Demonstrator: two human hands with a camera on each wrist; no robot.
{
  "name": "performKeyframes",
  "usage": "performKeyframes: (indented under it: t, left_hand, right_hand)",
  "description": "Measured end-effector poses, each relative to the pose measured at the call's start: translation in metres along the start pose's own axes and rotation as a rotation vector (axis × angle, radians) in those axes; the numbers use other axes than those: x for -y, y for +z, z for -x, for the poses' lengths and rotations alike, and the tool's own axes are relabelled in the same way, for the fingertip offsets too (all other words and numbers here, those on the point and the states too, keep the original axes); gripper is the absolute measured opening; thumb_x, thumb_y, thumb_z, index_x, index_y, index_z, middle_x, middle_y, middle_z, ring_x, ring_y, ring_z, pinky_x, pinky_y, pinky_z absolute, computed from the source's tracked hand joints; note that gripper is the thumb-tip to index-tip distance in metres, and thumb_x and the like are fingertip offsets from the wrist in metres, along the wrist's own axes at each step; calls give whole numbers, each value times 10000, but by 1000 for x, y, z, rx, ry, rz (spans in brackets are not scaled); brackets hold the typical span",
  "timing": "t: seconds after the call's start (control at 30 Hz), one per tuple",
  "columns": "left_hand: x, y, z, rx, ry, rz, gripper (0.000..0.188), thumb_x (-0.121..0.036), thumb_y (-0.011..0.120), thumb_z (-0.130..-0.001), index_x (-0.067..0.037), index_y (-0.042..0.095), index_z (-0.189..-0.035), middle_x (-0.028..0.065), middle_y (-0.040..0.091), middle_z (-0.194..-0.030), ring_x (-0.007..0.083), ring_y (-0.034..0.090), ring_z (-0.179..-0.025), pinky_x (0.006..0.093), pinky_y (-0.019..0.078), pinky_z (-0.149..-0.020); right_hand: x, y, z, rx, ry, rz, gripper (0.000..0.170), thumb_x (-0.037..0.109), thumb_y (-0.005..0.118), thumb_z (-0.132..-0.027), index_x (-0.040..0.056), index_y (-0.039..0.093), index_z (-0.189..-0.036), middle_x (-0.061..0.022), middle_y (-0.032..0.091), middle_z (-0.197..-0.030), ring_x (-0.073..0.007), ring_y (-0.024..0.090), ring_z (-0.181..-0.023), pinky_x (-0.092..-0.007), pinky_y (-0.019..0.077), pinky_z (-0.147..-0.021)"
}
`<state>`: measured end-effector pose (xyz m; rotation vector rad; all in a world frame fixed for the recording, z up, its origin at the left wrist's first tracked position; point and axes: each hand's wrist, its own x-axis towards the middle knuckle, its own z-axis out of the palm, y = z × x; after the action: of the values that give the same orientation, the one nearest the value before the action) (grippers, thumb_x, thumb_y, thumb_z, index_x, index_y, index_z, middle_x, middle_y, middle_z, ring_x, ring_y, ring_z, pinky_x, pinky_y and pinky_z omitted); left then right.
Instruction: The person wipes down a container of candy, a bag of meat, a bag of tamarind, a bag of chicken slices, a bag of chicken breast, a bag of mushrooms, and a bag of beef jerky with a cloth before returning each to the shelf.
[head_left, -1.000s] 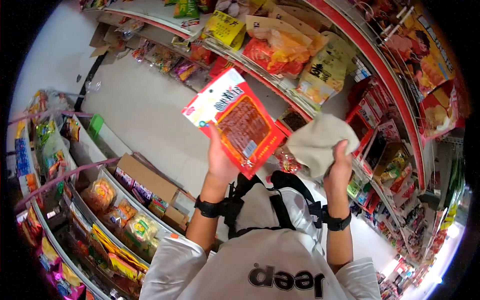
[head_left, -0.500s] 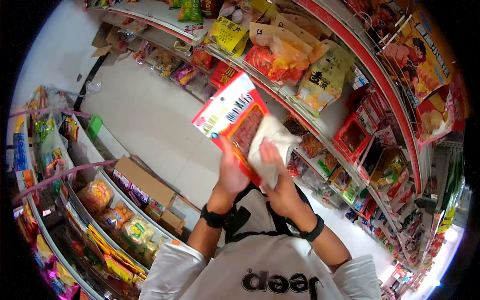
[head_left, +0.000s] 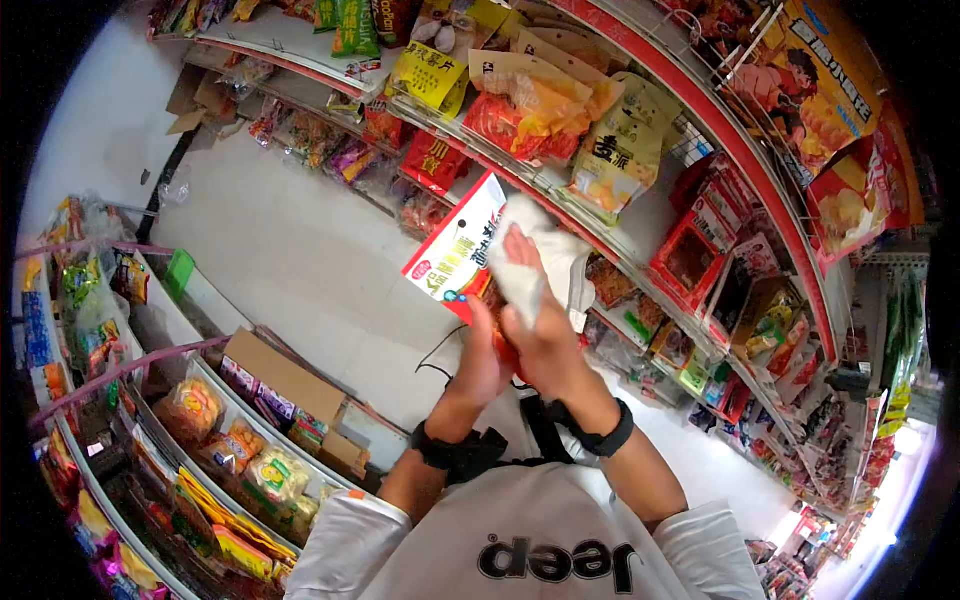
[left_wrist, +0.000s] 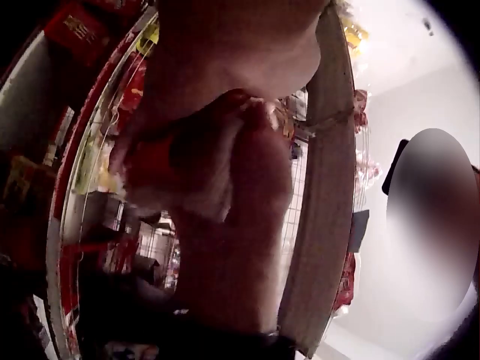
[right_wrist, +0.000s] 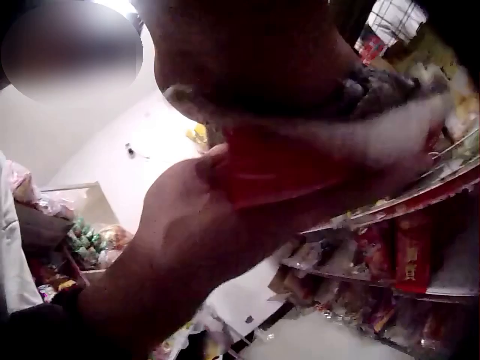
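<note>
In the head view my left hand (head_left: 478,355) holds a red and white snack packet (head_left: 450,255) low on its side, thumb over the front. The packet is tilted, and its printed white top shows. My right hand (head_left: 552,345) holds an off-white cloth (head_left: 568,268) against the packet's front, with the fingers pointing toward its top. Cloth and hand hide most of the packet's lower part. In the right wrist view the red packet (right_wrist: 281,169) lies between the two hands, blurred. The left wrist view is dark, with both hands close together.
A shelf with a red edge curves across the top and right, bearing snack bags (head_left: 545,100) and red packets (head_left: 690,262). At lower left a tiered rack holds a cardboard box (head_left: 285,365) and bagged snacks (head_left: 190,408). Pale floor (head_left: 300,230) lies between.
My right hand has brought the cloth from the right of the packet onto its front, and it has since shifted along it. The packet has moved slightly right and down, with its brown contents now mostly covered.
</note>
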<state>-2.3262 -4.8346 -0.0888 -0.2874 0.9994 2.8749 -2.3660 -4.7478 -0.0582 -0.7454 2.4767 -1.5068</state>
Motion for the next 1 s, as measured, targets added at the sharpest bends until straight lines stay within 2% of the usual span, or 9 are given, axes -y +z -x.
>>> performKeyframes:
  t: [0.03,0.13,0.2,0.33,0.4,0.53,0.7,0.8,1.0]
  left_hand:
    - [-2,-2,3,-43,-53,8,695,-563,182,-920,-94,91,-1425,75,170,-1468,197,179,-1339,369,186,-1081]
    - [-35,-34,-6,279,-118,361,671,-570,170,-921,-64,316,-1338,97,467,-1251,223,477,-1129,359,363,-984]
    - [-42,-26,-11,32,-5,181,668,-557,156,-924,-47,370,-1298,105,501,-1228,237,515,-1097,360,394,-964]
    - [-8,-9,-1,11,73,-13,663,-526,146,-933,-64,144,-1410,76,217,-1450,204,217,-1327,347,173,-1088]
    - [-8,-3,5,-61,93,-5,639,-495,167,-946,-60,137,-1413,70,195,-1461,202,189,-1337,345,146,-1097]
    - [-62,-42,-15,-201,127,9,583,-477,231,-951,-43,310,-1331,115,416,-1316,235,437,-1185,386,357,-1000]
    - [-102,-72,-26,-218,405,142,404,-321,386,-956,-13,420,-1215,119,539,-1164,219,565,-1011,372,474,-859]
    - [-94,-73,-22,-254,359,175,340,-246,446,-942,-9,437,-1187,114,547,-1144,206,571,-993,364,485,-842]
    - [-37,-28,-25,-312,353,-418,449,-194,513,-916,37,335,-1257,128,504,-1126,172,491,-1037,295,381,-915]
  right_hand:
    - [-6,5,6,46,-197,148,604,98,552,-784,38,336,-1345,-181,218,-1441,-333,139,-1356,-390,101,-1103]
    - [27,1,21,274,-43,-13,706,0,571,-726,59,288,-1370,-115,204,-1462,-343,163,-1347,-393,113,-1103]
    - [8,1,27,242,-16,-20,675,-34,554,-742,52,304,-1362,-143,206,-1454,-322,174,-1349,-388,123,-1099]
    - [-10,10,1,-32,11,-167,565,45,531,-800,5,340,-1329,-196,241,-1430,-330,169,-1351,-409,126,-1090]
    - [2,13,-1,40,-225,160,600,110,562,-798,18,326,-1342,-199,238,-1431,-339,156,-1352,-436,128,-1089]
    - [17,7,22,440,-197,157,684,132,643,-740,35,332,-1341,-208,333,-1376,-297,295,-1307,-402,228,-1072]
    - [-60,-26,53,217,824,-153,481,324,511,-892,-6,436,-1234,-133,575,-1118,-190,580,-985,-328,450,-865]
    - [-47,-24,36,-207,791,-717,548,446,431,-916,-25,457,-1196,-119,574,-1112,-199,577,-980,-322,451,-858]
    - [-8,-1,20,-135,710,-984,501,388,342,-958,10,383,-1285,-107,516,-1204,-198,522,-1062,-331,406,-928]
